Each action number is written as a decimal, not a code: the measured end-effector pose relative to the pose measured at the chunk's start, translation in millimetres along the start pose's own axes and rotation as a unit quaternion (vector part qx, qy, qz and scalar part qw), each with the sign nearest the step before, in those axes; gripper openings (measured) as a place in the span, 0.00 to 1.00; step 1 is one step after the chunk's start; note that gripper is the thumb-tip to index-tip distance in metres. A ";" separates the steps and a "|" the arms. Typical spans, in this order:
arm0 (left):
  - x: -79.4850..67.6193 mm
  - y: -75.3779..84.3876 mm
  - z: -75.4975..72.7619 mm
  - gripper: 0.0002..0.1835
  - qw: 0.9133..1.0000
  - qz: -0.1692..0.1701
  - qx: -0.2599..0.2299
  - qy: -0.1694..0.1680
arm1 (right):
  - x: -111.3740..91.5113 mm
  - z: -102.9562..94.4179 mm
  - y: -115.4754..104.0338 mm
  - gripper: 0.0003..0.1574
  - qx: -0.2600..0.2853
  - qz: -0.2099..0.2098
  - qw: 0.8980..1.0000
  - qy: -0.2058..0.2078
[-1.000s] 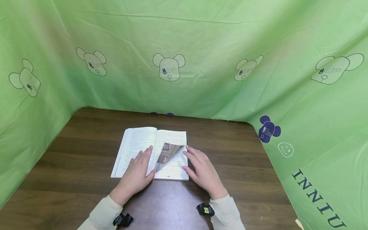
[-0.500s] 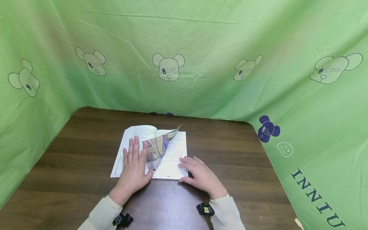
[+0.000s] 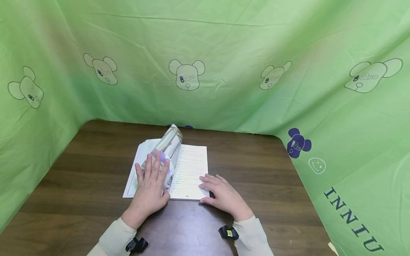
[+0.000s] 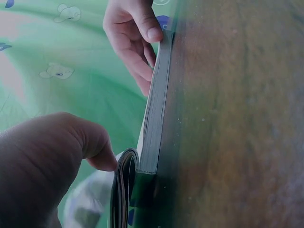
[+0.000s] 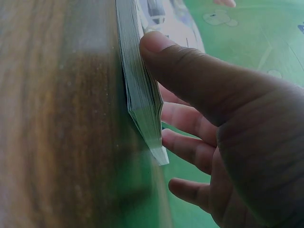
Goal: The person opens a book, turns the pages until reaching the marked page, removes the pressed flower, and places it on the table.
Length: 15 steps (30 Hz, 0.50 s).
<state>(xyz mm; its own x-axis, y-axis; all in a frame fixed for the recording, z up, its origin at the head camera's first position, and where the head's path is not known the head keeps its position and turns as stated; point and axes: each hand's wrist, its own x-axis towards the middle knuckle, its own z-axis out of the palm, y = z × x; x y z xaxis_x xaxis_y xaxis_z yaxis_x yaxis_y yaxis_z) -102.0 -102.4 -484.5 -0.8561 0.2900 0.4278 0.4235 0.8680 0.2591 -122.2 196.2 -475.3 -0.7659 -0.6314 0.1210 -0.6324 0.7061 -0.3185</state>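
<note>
An open book (image 3: pixel 191 167) lies on the table with printed text on its right page. One leaf with a coloured picture (image 3: pixel 173 140) stands up in a curve, leaning left over the left-hand pages. My left hand (image 3: pixel 148 190) is spread over the left side, fingers extended across the lower part of that leaf and thumb near the spine. At the book's lower right corner rests my right hand (image 3: pixel 224 197), its fingers loosely bent. In the right wrist view the thumb (image 5: pixel 159 45) touches the top page at the edge of the page block (image 5: pixel 137 80), other fingers beside it.
The dark wooden table (image 3: pixel 256 170) extends around the book on all sides. A green cloth (image 3: pixel 224 42) printed with bear heads hangs behind and along both sides. Black wrist cameras (image 3: pixel 137 244) sit at both sleeves.
The picture leaf has swung from the right page up and over to the left. My left fingers have moved left onto it, while my right hand has slid down from the leaf's edge.
</note>
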 end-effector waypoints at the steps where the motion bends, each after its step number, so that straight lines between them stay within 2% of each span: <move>1: 0.3 0.3 -0.2 0.59 1.000 0.000 0.001 -0.005 | 0.1 0.1 0.0 0.32 -0.001 0.001 1.000 0.000; 8: 0.5 1.2 -0.2 0.59 0.999 -0.006 -0.010 -0.051 | 0.4 0.8 0.0 0.30 -0.007 0.003 1.000 -0.005; 12: -0.1 1.6 1.4 0.57 0.996 -0.021 -0.036 -0.077 | 0.6 0.9 -0.2 0.30 -0.008 0.003 1.000 -0.005; 15: -0.5 1.7 2.3 0.55 0.994 -0.032 -0.057 -0.082 | 1.1 0.8 -0.3 0.29 -0.008 0.002 1.000 -0.005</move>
<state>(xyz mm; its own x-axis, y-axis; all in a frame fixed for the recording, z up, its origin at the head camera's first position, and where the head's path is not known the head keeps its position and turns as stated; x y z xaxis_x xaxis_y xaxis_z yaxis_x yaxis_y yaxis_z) -101.5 -100.1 -486.2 -0.9154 0.3054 0.2621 0.3890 0.8387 0.3812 -122.7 195.1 -475.9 -0.7675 -0.6316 0.1100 -0.6310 0.7139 -0.3036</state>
